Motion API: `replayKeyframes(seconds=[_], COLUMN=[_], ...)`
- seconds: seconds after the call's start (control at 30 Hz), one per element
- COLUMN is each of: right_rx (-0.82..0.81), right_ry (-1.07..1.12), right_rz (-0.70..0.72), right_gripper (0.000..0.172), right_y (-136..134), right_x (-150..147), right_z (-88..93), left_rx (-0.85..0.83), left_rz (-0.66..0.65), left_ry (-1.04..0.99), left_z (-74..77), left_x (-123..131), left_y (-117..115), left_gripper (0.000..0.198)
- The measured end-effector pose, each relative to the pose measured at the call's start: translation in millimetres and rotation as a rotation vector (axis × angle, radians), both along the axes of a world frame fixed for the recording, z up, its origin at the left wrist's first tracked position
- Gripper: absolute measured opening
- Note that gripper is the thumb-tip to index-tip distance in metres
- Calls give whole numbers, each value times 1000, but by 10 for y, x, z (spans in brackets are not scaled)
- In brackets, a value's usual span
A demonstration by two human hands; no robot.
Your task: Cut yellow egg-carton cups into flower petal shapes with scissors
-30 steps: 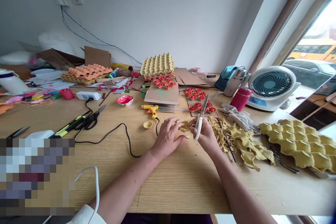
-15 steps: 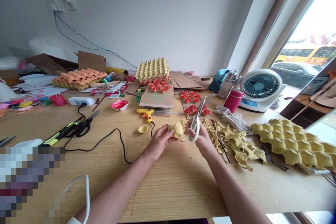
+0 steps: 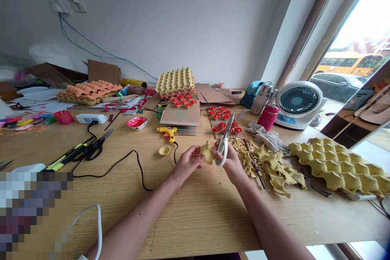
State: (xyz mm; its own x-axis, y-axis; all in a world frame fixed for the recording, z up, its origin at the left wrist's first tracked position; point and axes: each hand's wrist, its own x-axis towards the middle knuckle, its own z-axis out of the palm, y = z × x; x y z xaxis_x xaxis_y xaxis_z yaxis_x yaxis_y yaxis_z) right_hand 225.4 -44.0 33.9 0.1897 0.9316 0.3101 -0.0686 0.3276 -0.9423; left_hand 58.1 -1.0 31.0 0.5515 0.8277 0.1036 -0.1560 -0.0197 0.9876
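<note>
Pinching 1 ragged yellow pulp cup in a closed left hand; grasping 1 pair of white-handled steel scissors in a closed right hand, just beside. Beyond the left grip, counting 1 small round yellow bowl-shaped cup and 1 yellow plastic glue gun. Compared with 0.5 s ago, turned rounder-side to view between hands brought closer.

Wooden table — glue gun, yellow scraps, black scissors — colourful bits, perhaps clay.
</note>
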Motion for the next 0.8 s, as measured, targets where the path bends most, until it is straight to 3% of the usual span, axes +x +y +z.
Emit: replayKeyframes(seconds=[0.1, 0.23, 0.43, 0.67, 0.8], right_rx=[32, 72, 107, -69, -151], right_ry=[9, -27, -136, -315, -528], right_rz=[29, 66, -88, -16, -4], right_gripper=[42, 36, 27, 29, 28], right_y=[-3, -7, 19, 24, -24], right_x=[1, 0, 37, 15, -22], right_z=[-18, -51, -93, -140, -118], left_rx=[32, -53, -232, -248, -129], left_rz=[-16, -46, -40, 34, 152], left_ry=[50, 50, -196, -358, -348], left_z=[11, 6, -8, -10, -23], left_x=[-25, -60, -97, -141, -152], left_y=[22, 51, 126, 195, 228], left_gripper=[53, 52, 48, 44, 34])
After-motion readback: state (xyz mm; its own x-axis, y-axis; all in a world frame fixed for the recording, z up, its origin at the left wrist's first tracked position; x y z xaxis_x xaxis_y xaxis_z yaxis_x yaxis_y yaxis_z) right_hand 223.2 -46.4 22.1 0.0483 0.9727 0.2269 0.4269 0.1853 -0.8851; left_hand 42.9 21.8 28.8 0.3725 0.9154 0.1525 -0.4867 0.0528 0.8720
